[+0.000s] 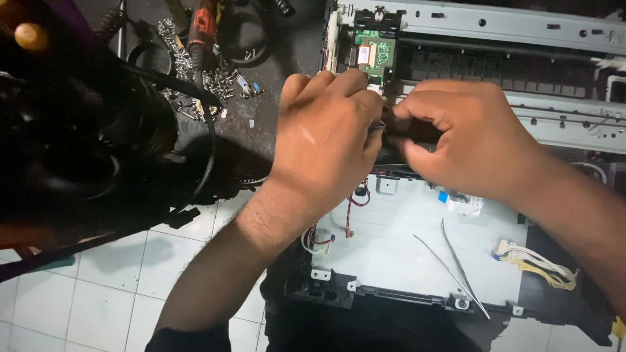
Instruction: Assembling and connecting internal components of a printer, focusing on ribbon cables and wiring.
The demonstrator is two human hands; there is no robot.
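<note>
Both my hands meet over an opened printer chassis (391,261) lying on the floor. My left hand (326,140) curls its fingers around the left end of a small black part (407,133). My right hand (466,140) pinches the same black part from the right. Most of that part is hidden by my fingers. Just behind my hands sits a green circuit board (375,53) on the metal frame (521,29). A pair of metal tweezers (456,267) lies on the white plate below my right wrist.
A pile of loose screws (208,78) and a red-handled tool (203,29) lie on a dark mat at the upper left. A large black object with cables (85,130) fills the left. A yellow-white wire bundle (538,264) hangs at the right. White floor tiles (98,287) lie below.
</note>
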